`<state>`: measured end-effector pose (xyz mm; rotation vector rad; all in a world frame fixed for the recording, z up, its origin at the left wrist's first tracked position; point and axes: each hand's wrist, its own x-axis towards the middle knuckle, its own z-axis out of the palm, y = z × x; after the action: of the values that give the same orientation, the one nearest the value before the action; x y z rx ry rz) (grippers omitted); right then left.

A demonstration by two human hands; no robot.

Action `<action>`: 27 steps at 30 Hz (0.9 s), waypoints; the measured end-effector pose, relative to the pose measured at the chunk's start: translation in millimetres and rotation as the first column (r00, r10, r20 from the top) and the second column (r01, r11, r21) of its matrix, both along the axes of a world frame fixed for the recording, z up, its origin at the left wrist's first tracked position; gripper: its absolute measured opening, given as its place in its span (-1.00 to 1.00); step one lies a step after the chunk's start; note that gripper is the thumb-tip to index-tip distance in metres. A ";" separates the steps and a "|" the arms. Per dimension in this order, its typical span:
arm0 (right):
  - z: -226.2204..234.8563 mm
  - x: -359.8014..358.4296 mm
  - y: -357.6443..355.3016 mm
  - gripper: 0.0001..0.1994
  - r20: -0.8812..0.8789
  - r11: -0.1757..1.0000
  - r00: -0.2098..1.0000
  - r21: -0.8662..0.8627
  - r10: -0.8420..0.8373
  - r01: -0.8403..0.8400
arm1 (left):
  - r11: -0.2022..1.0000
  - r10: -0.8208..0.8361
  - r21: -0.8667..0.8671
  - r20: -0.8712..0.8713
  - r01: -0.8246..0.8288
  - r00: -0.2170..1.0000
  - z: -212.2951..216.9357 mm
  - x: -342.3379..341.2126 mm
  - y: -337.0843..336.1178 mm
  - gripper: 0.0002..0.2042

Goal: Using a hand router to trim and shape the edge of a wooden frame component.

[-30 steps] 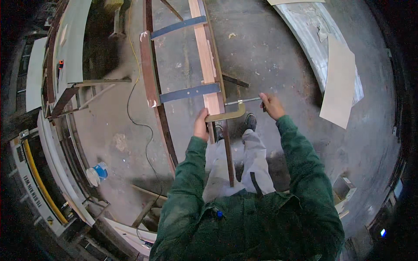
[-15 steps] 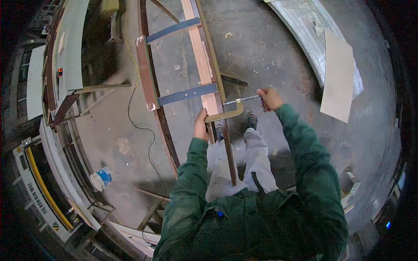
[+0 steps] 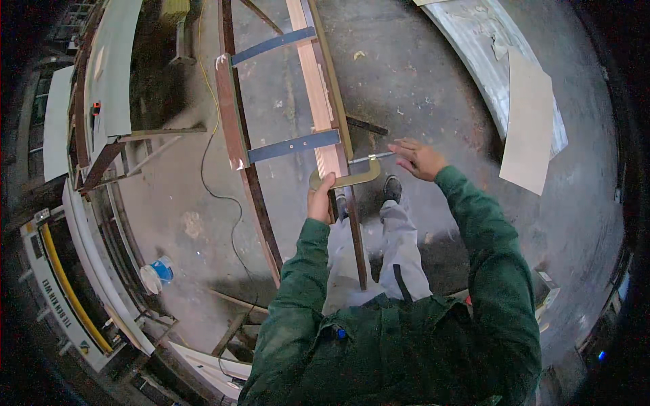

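A brass-coloured C-clamp (image 3: 357, 180) sits around the near end of a long stack of pale wood strips (image 3: 314, 84) and the brown rail (image 3: 330, 74) along its right side. My left hand (image 3: 321, 203) is closed around the clamp's left part, thumb on top. The clamp's silver screw (image 3: 380, 155) points right, its tip close to the rail. At the screw's outer end is my right hand (image 3: 423, 162), fingers stretched out and apart; its fingertips hide that end. Two dark blue crosspieces (image 3: 294, 145) bridge the strips and the reddish-brown beam (image 3: 231, 111) on the left.
A dark cable (image 3: 233, 203) runs along the floor on the left, near a white and blue bucket (image 3: 158, 273). Panels on a stand (image 3: 108, 88) rise at the far left. At the right lie a silvery sheet (image 3: 474, 47) and a beige board (image 3: 527, 122). Dark legs (image 3: 357, 247) stand before me.
My right hand has loosened from its closed grip at the screw's end, and its fingers are now spread. My left hand has shifted slightly right, its thumb now over the clamp.
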<state>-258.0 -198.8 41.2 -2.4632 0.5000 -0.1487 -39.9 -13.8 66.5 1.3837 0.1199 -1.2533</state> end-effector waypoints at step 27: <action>-4.8 16.0 -20.5 -0.58 -0.278 0.791 0.939 0.519 -0.202 0.324 | 1.000 -0.007 -0.025 0.068 0.009 0.998 -12.2 1.1 2.8 -0.63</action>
<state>-242.0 -219.3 36.4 -1.8265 0.8501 0.1353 -38.8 -10.9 54.3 1.4050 0.0512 -1.2090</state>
